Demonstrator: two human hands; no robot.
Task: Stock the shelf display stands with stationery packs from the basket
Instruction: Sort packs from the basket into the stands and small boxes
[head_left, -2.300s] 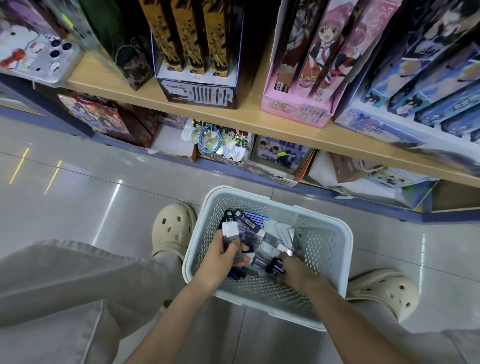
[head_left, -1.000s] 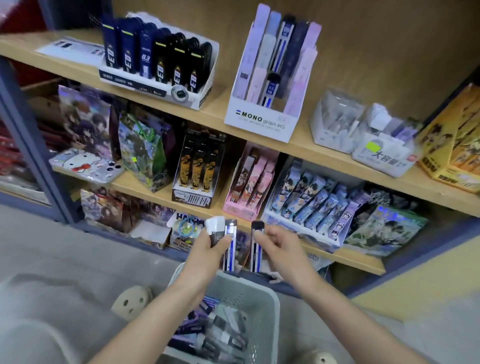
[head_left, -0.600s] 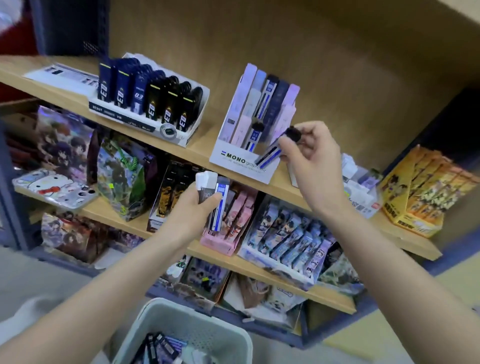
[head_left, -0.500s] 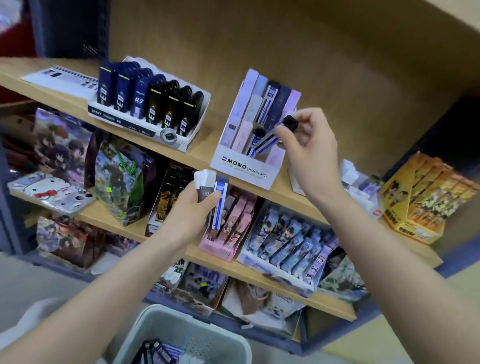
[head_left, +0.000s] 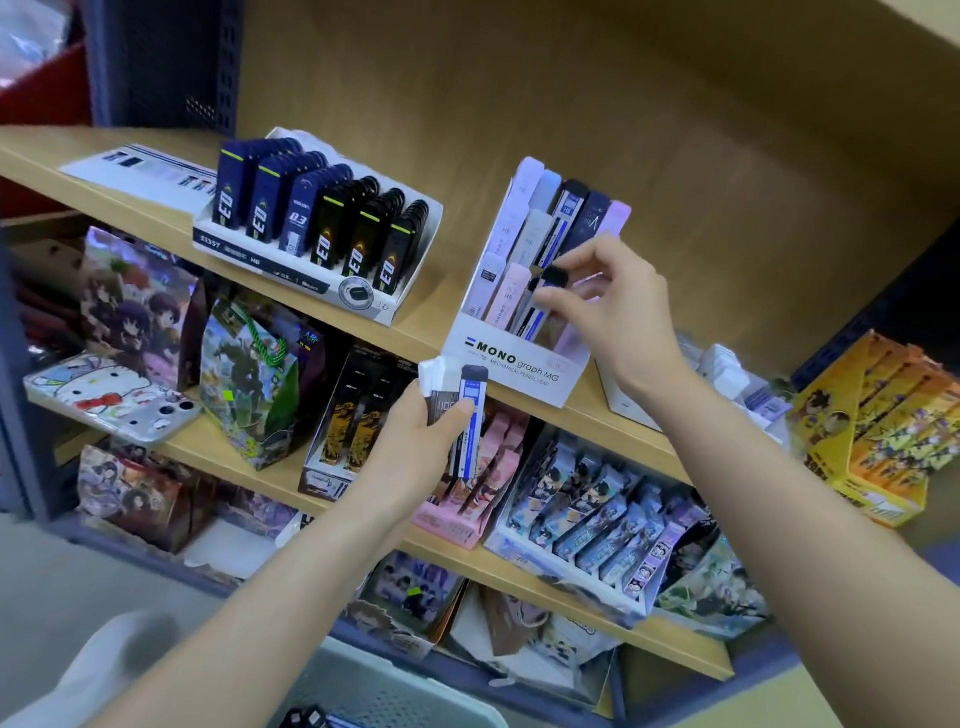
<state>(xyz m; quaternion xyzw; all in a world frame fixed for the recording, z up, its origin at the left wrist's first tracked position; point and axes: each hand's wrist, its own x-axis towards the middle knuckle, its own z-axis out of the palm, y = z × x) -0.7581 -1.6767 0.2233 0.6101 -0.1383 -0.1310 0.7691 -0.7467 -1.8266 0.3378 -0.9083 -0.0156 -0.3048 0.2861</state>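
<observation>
On the upper shelf stands a white MONO graph MG display stand (head_left: 511, 361) with rows of slim lead packs. My right hand (head_left: 610, 306) pinches the black cap of a blue-and-white lead pack (head_left: 540, 309), its lower end down in the stand's front row. Below it, my left hand (head_left: 415, 431) grips a small bundle of packs (head_left: 457, 400), a blue-and-white one at the front and white ones behind. The pale basket (head_left: 384, 691) shows at the bottom edge with a few dark packs in it.
A tray of dark navy and black lead cases (head_left: 322, 228) stands left of the stand. Clear boxes (head_left: 727, 379) and a yellow carton (head_left: 883, 421) sit to its right. The lower shelves hold pink (head_left: 467, 499) and blue (head_left: 592, 525) display boxes and gift bags.
I lifted both hands from the basket to the shelf. My right hand carried one pack up to the MONO stand and lowered it into the front row; my left hand kept its bundle.
</observation>
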